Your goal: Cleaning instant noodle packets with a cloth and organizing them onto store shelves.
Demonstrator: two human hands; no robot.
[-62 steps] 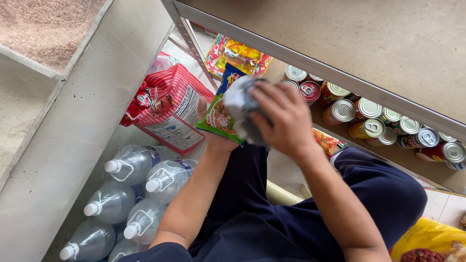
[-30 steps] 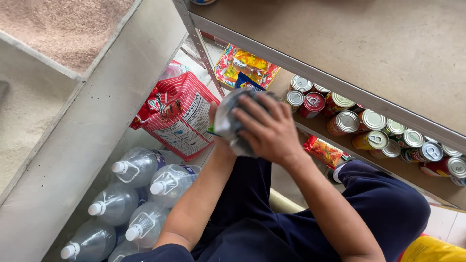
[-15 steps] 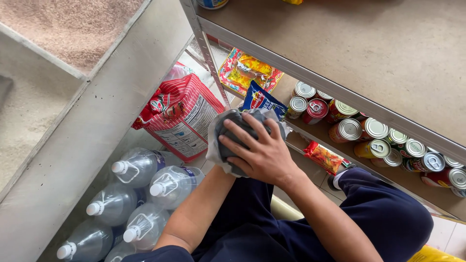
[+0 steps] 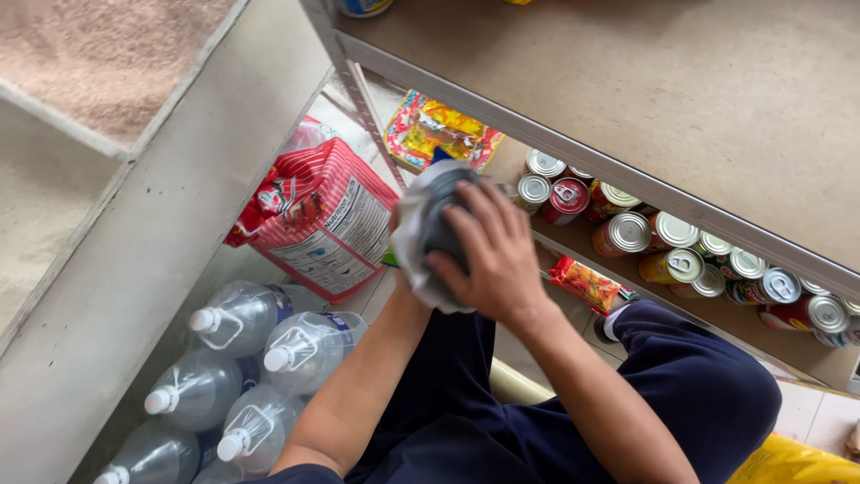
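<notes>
A metal shelving unit with a bare brown board (image 4: 681, 99) stands over a lower shelf lined with shiny round cans (image 4: 627, 233). At eight o'clock, clear plastic water jugs (image 4: 242, 358) crowd the floor beside a red-and-white sack (image 4: 313, 215). At centre, the right hand (image 4: 493, 260) spreads its fingers (image 4: 488, 211) across a white cloth (image 4: 408, 233) wrapped around a dark rounded object (image 4: 443, 215). The left hand is hidden beneath; its grip cannot be told.

Bare forearms; dark navy trousers (image 4: 699, 394) cover both legs.
</notes>
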